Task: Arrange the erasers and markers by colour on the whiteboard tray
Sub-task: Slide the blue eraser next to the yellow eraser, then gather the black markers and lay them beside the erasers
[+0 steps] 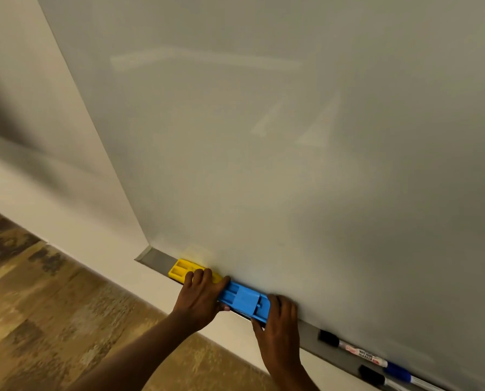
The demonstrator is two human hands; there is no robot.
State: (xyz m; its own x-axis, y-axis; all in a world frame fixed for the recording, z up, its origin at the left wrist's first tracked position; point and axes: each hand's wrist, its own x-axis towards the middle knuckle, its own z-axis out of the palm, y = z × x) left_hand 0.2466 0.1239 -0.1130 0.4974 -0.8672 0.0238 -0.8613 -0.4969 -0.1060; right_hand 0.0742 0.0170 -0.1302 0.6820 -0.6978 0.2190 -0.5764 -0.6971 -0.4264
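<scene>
A blue eraser (244, 303) lies on the grey whiteboard tray (158, 258), gripped at both ends. My left hand (200, 297) holds its left end and my right hand (278, 328) holds its right end. A yellow eraser (183, 270) sits just left of it near the tray's left end, partly hidden by my left fingers. Further right on the tray lie a black-capped marker (348, 348), a blue-capped marker (399, 372) and another black-capped marker (376, 378) at the frame's lower right.
The large whiteboard (292, 136) fills most of the view, with faint wiped streaks. A cream wall (38, 136) stands to its left and below the tray. Wood-patterned floor (52, 320) lies at the lower left.
</scene>
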